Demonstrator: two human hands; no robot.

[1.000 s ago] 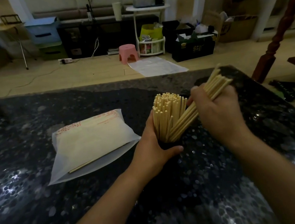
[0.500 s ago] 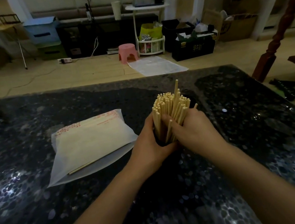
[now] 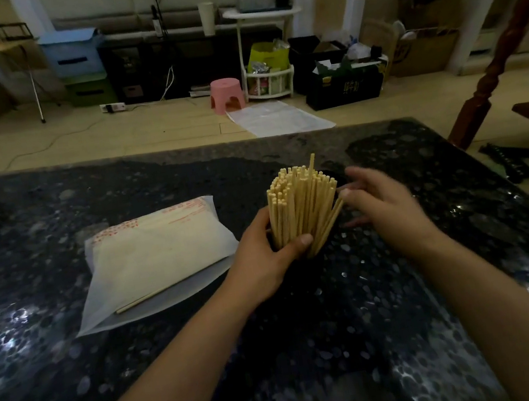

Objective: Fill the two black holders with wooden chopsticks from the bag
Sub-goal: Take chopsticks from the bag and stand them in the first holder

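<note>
At centre frame the left hand (image 3: 266,261) wraps its grip around a dense upright bundle of pale, square-tipped wooden chopsticks (image 3: 301,205), hiding most of the black holder. Just right, the right hand (image 3: 382,204) hovers, fingers spread, gripping nothing. Left of centre, the frosted plastic bag (image 3: 158,256) lies flat on the glossy, dark pebble-patterned surface (image 3: 311,346).

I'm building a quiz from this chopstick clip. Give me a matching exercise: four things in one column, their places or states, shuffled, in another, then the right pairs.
Things:
1. left hand
2. right hand
3. bag
4. pink stool

States:
A. on the floor beyond the counter
B. lying flat on the counter
C. fingers spread, holding nothing
D. gripping the upright chopsticks

Pairs: 1-D, 2-C, 3-B, 4-A
</note>
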